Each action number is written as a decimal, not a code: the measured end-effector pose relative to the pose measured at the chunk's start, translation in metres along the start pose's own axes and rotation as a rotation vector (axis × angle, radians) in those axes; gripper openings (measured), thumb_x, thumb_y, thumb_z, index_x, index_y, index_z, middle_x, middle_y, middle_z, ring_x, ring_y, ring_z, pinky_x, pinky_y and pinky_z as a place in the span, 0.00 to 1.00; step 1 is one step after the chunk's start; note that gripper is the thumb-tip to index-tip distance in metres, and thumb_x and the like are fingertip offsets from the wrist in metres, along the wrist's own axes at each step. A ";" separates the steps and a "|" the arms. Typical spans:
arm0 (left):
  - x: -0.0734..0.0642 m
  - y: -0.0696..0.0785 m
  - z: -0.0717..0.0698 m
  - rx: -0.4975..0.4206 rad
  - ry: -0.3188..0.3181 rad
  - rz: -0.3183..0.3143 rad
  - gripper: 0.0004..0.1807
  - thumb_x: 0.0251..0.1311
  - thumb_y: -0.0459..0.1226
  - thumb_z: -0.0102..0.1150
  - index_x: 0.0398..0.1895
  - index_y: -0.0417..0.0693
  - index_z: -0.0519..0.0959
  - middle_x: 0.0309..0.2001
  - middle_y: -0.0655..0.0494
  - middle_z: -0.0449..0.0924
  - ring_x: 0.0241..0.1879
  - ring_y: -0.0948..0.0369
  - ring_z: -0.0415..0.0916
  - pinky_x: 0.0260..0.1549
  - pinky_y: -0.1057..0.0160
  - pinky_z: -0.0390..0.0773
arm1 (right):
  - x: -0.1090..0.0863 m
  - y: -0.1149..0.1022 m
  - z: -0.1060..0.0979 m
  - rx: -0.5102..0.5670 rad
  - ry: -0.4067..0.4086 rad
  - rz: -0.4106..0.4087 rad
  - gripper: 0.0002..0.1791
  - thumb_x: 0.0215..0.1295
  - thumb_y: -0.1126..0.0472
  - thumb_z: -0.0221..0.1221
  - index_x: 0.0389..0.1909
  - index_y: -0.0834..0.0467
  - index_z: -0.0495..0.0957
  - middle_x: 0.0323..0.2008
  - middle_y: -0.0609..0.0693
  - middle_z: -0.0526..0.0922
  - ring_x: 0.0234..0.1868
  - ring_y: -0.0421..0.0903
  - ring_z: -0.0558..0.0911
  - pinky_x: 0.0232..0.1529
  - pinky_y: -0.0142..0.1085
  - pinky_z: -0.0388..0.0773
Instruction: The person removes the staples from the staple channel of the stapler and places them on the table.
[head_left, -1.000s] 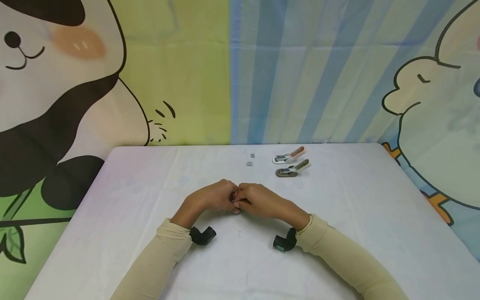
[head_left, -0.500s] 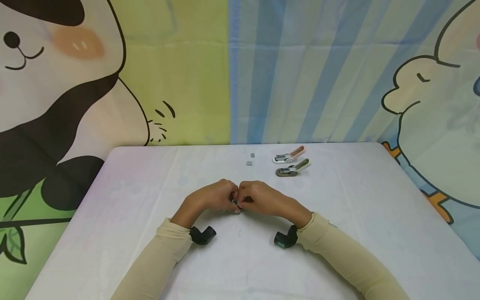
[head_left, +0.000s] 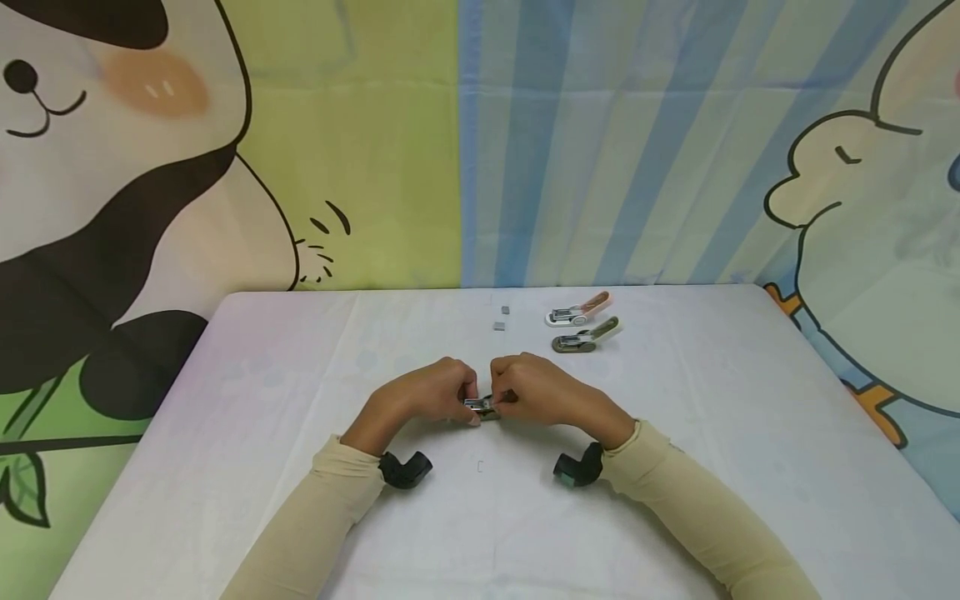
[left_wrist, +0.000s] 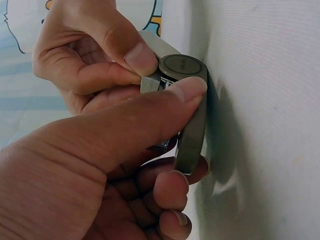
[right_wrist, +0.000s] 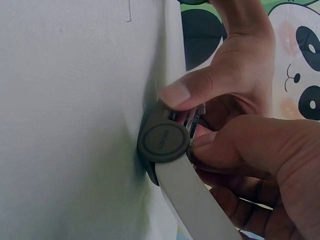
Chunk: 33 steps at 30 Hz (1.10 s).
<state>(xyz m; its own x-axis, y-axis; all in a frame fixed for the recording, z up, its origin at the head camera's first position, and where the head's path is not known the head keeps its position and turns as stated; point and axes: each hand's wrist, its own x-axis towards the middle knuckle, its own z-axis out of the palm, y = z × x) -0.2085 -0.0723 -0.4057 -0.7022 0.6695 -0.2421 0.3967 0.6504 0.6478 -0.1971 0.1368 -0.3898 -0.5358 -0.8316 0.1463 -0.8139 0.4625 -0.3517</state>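
A small grey-green stapler with a round pivot and a pale lever is between both hands, low over the white table. My left hand holds its body from the left. In the left wrist view the left thumb presses on the stapler and the fingers are curled below. My right hand is at the pivot end; its thumb and finger pinch a finely ribbed grey piece by the metal rail. The right wrist view shows the stapler's round pivot and lever. Fingers hide part of the rail.
Two more staplers, one pink and white and one olive, lie at the back of the table. Left of them are two small grey blocks. A thin staple-shaped mark shows in front of the hands. Printed cloth hangs behind.
My right hand has drawn a little to the right and back, away from the left hand, so more of the stapler shows between them. The left hand has stayed in place.
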 end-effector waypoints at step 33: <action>-0.002 -0.004 0.002 0.000 0.013 0.020 0.10 0.51 0.39 0.74 0.26 0.51 0.78 0.24 0.59 0.75 0.23 0.65 0.68 0.24 0.65 0.69 | 0.028 0.092 -0.015 0.139 0.078 0.095 0.06 0.60 0.70 0.61 0.26 0.59 0.83 0.31 0.48 0.77 0.35 0.45 0.75 0.41 0.43 0.73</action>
<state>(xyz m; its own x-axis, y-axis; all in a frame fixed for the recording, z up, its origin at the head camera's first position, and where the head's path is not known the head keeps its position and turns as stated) -0.2076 -0.0757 -0.4095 -0.7016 0.6778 -0.2201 0.4110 0.6371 0.6520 -0.2904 0.1606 -0.4039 -0.6288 -0.7574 0.1759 -0.7230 0.4864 -0.4906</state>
